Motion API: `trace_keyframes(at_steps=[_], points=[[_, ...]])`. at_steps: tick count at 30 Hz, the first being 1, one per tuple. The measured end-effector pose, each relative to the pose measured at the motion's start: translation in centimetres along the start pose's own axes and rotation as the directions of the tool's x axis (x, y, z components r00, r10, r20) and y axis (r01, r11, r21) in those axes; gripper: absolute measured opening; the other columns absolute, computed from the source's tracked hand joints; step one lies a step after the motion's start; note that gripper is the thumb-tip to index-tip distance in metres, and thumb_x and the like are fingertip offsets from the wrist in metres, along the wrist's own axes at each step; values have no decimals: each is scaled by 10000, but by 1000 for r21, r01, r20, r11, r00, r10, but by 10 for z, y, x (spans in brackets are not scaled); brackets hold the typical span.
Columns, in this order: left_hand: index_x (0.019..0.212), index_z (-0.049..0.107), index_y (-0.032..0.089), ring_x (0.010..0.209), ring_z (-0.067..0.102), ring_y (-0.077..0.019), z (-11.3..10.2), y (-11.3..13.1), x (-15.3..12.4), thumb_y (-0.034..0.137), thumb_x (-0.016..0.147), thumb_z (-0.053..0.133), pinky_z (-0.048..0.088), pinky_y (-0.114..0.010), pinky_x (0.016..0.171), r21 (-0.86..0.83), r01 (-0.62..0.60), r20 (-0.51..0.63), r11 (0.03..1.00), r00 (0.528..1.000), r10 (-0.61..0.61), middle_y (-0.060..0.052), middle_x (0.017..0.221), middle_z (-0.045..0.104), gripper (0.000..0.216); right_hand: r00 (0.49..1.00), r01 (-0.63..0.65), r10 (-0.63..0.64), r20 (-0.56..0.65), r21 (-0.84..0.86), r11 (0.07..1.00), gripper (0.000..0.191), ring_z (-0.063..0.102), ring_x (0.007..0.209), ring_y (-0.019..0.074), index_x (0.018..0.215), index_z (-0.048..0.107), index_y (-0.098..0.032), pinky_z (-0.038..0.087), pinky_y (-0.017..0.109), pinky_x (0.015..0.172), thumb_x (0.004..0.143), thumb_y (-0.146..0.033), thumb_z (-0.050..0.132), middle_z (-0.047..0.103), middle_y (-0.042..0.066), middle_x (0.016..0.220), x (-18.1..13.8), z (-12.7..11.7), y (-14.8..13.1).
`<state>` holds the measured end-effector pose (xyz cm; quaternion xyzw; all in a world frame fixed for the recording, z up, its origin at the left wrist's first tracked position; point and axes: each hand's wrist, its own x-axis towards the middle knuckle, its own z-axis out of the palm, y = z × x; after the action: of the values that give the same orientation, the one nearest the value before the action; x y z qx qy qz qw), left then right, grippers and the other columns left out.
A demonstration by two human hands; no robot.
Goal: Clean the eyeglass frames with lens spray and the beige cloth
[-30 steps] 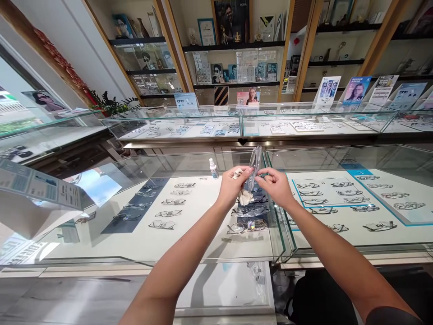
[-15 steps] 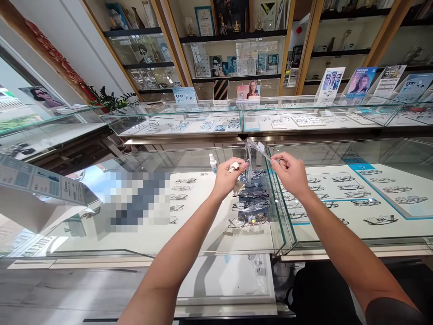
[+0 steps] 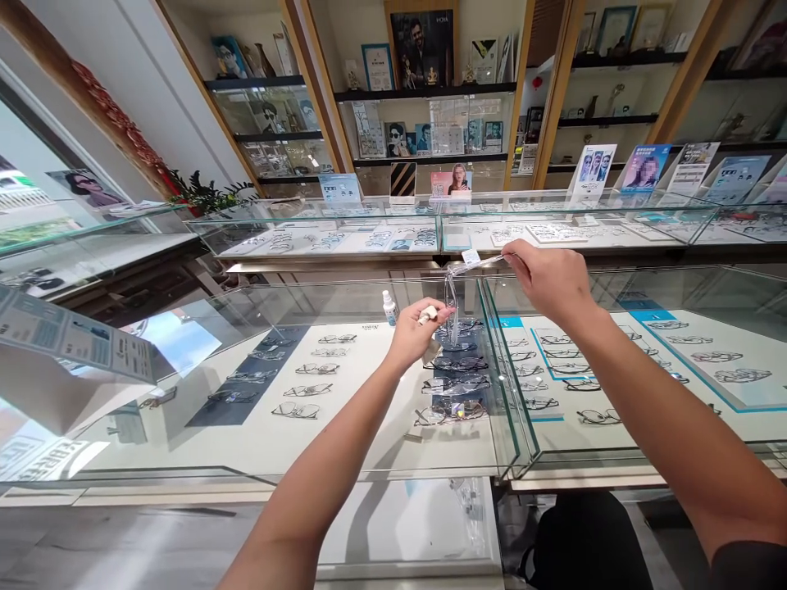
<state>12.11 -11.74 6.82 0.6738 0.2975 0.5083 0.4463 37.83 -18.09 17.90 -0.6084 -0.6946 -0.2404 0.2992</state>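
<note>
Glass display counter [image 3: 369, 459] is stretching below us, rows of frames beneath. Above it, our left hand [image 3: 413, 328] is pinching a pale cleaning cloth [image 3: 431, 352] against clear thin-rimmed spectacles [image 3: 452, 303], our right hand [image 3: 550, 279] gripping one tagged temple; light, fragile, best held by the arms. Beyond, a poster reads HOYA [image 3: 443, 15].

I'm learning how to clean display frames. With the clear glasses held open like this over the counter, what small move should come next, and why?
Probably bring the cloth up onto a lens. The right hand holds one temple of the clear glasses stretched out, and the left hand pinches the front together with a pale cloth that hangs unused below it. The spray bottle stands close by on the glass counter.
</note>
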Motion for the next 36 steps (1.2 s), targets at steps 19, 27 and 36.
trace_keyframes(at_steps=[19, 27, 36], points=[[884, 793, 186, 801, 665, -191, 5, -3, -5, 509, 822, 874, 474, -295, 746, 28, -43, -54, 999, 998, 44, -60, 884, 791, 339, 925, -303, 323, 202, 904, 302, 303, 286, 546, 117, 875, 723, -195, 273, 292, 569, 933, -491, 691, 283, -95, 570, -46, 88, -79], [904, 776, 184, 629, 568, -129, 5, 1, -2, 587, 797, 871, 375, -257, 567, -92, 17, -159, 996, 987, -31, -101, 972, 813, 428, 875, -383, 416, 247, 880, 283, 248, 267, 550, 112, 796, 640, -213, 266, 285, 575, 849, -447, 702, 283, -105, 558, -46, 88, -60], [905, 704, 195, 490, 381, -43, -16, 6, 8, 610, 745, 897, 283, -234, 451, -204, -16, -385, 979, 921, -65, -79, 1069, 817, 485, 783, -594, 354, 512, 784, 181, 301, 273, 511, 97, 608, 566, -226, 226, 286, 517, 706, -437, 757, 370, -85, 502, -45, 88, -35]])
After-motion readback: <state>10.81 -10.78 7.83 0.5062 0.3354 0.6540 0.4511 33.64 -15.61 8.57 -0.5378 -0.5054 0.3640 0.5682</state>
